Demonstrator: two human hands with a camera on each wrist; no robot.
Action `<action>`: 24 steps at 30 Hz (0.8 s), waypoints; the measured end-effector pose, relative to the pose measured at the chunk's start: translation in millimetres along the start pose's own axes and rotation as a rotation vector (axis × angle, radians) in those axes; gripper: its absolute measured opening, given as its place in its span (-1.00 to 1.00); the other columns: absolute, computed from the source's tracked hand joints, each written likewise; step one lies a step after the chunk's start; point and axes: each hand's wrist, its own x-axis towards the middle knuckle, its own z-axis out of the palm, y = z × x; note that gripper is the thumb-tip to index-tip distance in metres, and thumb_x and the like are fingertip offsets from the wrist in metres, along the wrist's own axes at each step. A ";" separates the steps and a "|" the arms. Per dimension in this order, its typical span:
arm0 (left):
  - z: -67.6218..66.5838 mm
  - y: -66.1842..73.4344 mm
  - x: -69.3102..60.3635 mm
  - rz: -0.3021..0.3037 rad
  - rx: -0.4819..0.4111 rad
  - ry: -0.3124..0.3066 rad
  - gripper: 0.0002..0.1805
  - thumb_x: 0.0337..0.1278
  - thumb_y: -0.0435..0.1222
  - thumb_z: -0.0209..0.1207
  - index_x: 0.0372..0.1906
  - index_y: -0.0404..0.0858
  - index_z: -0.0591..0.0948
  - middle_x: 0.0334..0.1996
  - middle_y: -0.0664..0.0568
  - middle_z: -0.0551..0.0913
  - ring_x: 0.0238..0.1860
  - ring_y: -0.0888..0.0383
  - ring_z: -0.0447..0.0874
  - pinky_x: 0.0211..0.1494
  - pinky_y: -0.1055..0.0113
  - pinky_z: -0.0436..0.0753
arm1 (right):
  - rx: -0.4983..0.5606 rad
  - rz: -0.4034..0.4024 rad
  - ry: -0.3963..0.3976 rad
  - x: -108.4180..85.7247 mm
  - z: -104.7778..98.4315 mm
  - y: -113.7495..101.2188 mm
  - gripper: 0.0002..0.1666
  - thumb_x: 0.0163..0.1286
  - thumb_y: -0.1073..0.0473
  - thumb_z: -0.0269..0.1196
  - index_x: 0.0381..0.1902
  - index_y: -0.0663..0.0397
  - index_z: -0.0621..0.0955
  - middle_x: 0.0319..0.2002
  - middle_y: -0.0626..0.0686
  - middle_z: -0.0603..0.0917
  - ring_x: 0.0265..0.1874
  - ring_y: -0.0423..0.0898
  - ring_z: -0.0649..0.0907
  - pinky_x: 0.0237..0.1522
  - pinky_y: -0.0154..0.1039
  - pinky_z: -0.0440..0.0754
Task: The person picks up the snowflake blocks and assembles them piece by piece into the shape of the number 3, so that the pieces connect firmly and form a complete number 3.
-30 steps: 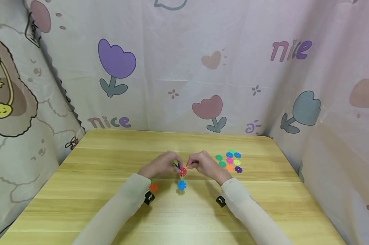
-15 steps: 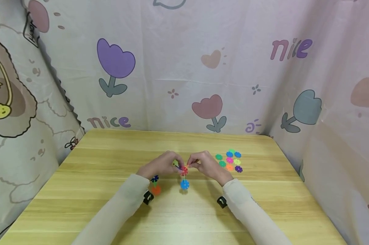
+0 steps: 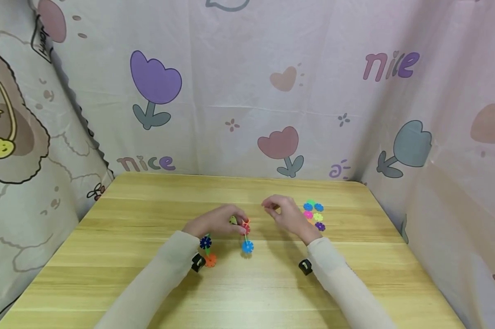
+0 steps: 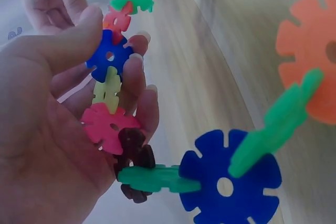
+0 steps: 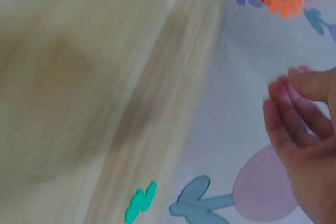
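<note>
My left hand (image 3: 218, 221) pinches a chain of notched plastic discs. In the left wrist view, the left thumb and fingers (image 4: 134, 69) hold a blue disc (image 4: 110, 56), linked to a yellow piece (image 4: 107, 90), a pink disc (image 4: 110, 127) and a dark brown one (image 4: 135, 156). Beyond them hang a green piece, a dark blue disc (image 4: 231, 177) and an orange disc (image 3: 210, 261). On the other side, a red disc (image 3: 246, 228) leads down to a light blue disc (image 3: 248, 247). My right hand (image 3: 288, 217) is empty, apart from the chain, its fingers loosely bent.
Several loose discs, among them a pink one (image 3: 308, 214), a yellow one (image 3: 318, 217) and a purple one (image 3: 320, 226), lie on the wooden table (image 3: 313, 301) beside my right hand. A patterned curtain (image 3: 214, 91) hangs behind the table and along its sides.
My right hand has let go of the orange piece at the chain and moved away to the right, now partly covering the loose discs. My left hand has stayed nearly in place.
</note>
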 end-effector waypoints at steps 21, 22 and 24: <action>0.2 -2.6 -0.3 -0.025 -0.009 0.021 -0.67 0.46 -0.18 0.22 0.18 -0.21 0.68 -0.15 0.08 0.79 -0.11 0.16 0.68 0.13 0.13 0.67 | -0.195 0.435 -0.039 -9.9 -20.5 64.9 -0.82 0.41 0.40 0.27 -0.08 0.37 0.72 -0.10 0.31 0.78 -0.10 0.21 0.78 -0.02 0.07 0.77; 0.3 -2.7 0.1 -0.024 -0.010 0.024 -0.68 0.45 -0.19 0.23 0.17 -0.21 0.69 -0.17 0.09 0.79 -0.13 0.15 0.68 0.11 0.13 0.68 | -0.206 0.452 -0.052 -10.3 -19.3 67.2 -0.81 0.41 0.39 0.28 -0.06 0.36 0.71 -0.07 0.32 0.77 -0.06 0.23 0.77 0.02 0.09 0.75; 0.4 -2.5 0.7 -0.023 -0.024 0.023 -0.69 0.43 -0.19 0.26 0.15 -0.21 0.69 -0.20 0.10 0.80 -0.15 0.13 0.71 0.09 0.15 0.69 | -0.217 0.483 -0.076 -11.0 -16.4 71.1 -0.79 0.40 0.38 0.31 -0.05 0.35 0.71 -0.04 0.33 0.75 -0.01 0.24 0.75 0.07 0.11 0.73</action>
